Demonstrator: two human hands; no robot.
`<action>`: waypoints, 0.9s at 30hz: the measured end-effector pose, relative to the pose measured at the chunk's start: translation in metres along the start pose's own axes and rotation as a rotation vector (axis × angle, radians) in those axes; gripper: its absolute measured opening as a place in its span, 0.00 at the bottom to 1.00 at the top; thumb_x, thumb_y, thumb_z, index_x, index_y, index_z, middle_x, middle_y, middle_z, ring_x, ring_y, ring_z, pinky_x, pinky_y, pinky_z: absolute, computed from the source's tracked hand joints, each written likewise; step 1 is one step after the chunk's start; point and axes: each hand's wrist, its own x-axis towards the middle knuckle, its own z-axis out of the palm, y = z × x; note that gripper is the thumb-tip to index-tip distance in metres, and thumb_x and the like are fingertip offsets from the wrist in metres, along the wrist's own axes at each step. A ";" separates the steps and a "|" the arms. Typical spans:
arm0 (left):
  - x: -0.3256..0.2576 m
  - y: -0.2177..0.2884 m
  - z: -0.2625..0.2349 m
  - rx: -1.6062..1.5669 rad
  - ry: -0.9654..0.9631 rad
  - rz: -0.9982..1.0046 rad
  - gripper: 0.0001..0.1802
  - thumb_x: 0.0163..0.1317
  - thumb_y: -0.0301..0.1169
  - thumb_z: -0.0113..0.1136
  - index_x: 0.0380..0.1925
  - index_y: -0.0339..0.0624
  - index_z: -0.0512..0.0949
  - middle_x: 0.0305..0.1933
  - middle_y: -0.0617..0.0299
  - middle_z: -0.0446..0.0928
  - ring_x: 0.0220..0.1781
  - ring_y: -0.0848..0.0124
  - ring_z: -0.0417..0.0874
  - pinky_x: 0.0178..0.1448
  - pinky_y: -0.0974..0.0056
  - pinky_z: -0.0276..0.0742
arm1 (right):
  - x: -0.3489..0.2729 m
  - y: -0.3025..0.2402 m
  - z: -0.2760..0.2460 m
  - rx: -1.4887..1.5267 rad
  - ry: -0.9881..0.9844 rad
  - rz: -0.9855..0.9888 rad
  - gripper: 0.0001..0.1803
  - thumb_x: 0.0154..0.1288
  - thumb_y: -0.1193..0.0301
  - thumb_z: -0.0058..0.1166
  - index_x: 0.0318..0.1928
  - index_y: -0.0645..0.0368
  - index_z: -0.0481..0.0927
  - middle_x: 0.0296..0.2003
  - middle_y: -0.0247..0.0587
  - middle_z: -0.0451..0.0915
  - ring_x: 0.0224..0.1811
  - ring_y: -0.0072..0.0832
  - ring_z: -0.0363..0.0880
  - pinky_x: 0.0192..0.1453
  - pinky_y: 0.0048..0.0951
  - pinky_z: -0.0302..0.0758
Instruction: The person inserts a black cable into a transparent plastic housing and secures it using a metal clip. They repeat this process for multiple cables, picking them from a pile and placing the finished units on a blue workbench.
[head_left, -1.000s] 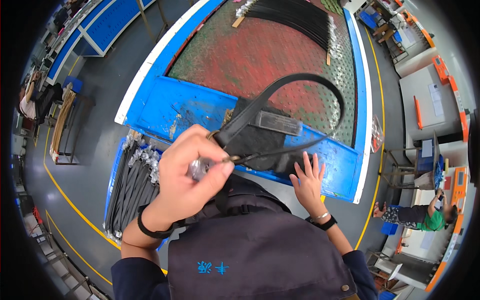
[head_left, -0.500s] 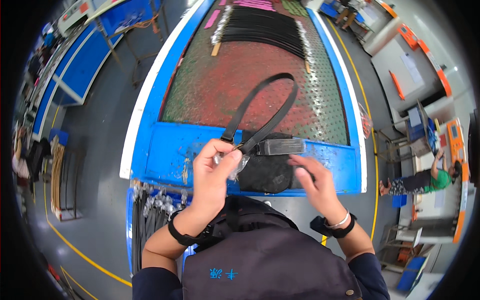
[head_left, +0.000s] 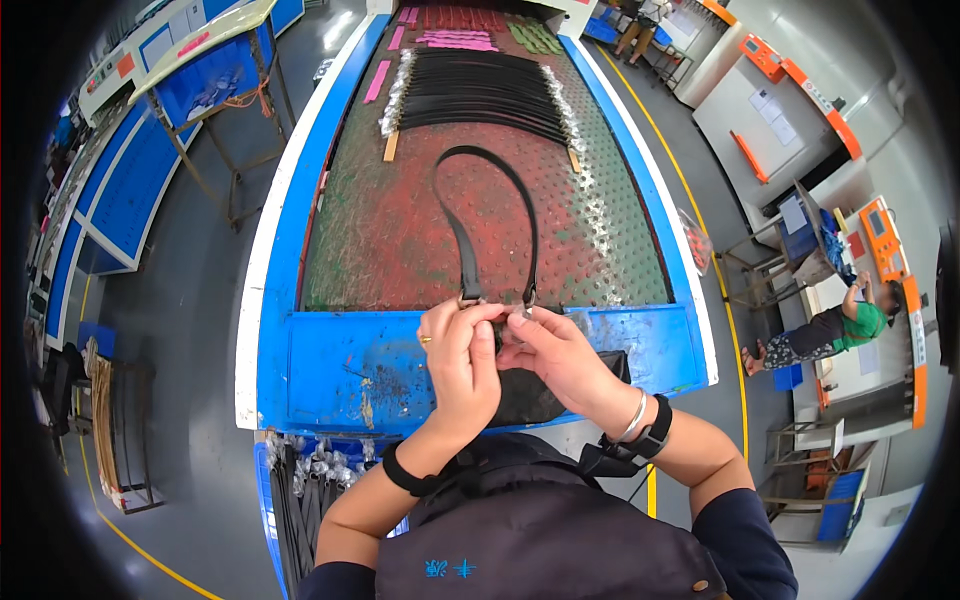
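A black strap (head_left: pixel 531 215) arches away from me in a loop over the dimpled belt, its two ends drawn together at my fingers. My left hand (head_left: pixel 460 365) pinches the end on the left, where a bit of metal fitting shows. Close against it, my right hand (head_left: pixel 562 362) is closed at the other end, below a small metal ring (head_left: pixel 529 298). What lies between the fingertips is mostly covered. Beneath my hands a black cloth pad (head_left: pixel 530 402) rests on the blue ledge (head_left: pixel 330 372), partly hidden by the right hand.
Farther up the belt (head_left: pixel 400 230) lies a row of black straps (head_left: pixel 475 95) with plastic-wrapped ends, beside wooden sticks (head_left: pixel 390 147). Pink strips (head_left: pixel 458 40) and green strips (head_left: pixel 536 39) lie beyond. A blue bin (head_left: pixel 263 480) holds more straps. At right stands a person in green (head_left: pixel 865 322).
My right hand has moved left from beside a small dark packet and closed at the strap's end beside my left hand. The loop has swung left; the packet no longer shows.
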 end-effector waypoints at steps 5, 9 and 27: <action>0.028 -0.017 -0.028 0.068 -0.102 -0.004 0.08 0.62 0.26 0.46 0.34 0.37 0.75 0.37 0.53 0.72 0.40 0.61 0.73 0.47 0.63 0.66 | 0.015 -0.028 -0.081 -0.651 0.129 -0.084 0.16 0.67 0.62 0.45 0.35 0.64 0.76 0.20 0.33 0.74 0.25 0.22 0.76 0.32 0.27 0.74; 0.061 -0.042 -0.068 0.302 -0.208 0.027 0.04 0.62 0.25 0.46 0.31 0.37 0.70 0.33 0.55 0.72 0.35 0.62 0.74 0.41 0.63 0.68 | 0.014 -0.068 -0.155 -1.320 0.368 -0.231 0.15 0.64 0.62 0.46 0.31 0.63 0.74 0.20 0.51 0.76 0.24 0.45 0.77 0.30 0.40 0.72; 0.230 -0.247 -0.010 0.857 -0.508 0.088 0.02 0.52 0.25 0.52 0.25 0.37 0.72 0.32 0.49 0.72 0.36 0.50 0.75 0.39 0.51 0.70 | 0.177 -0.093 -0.323 -1.680 0.369 -0.655 0.04 0.51 0.74 0.56 0.27 0.63 0.79 0.29 0.44 0.72 0.37 0.41 0.71 0.42 0.38 0.69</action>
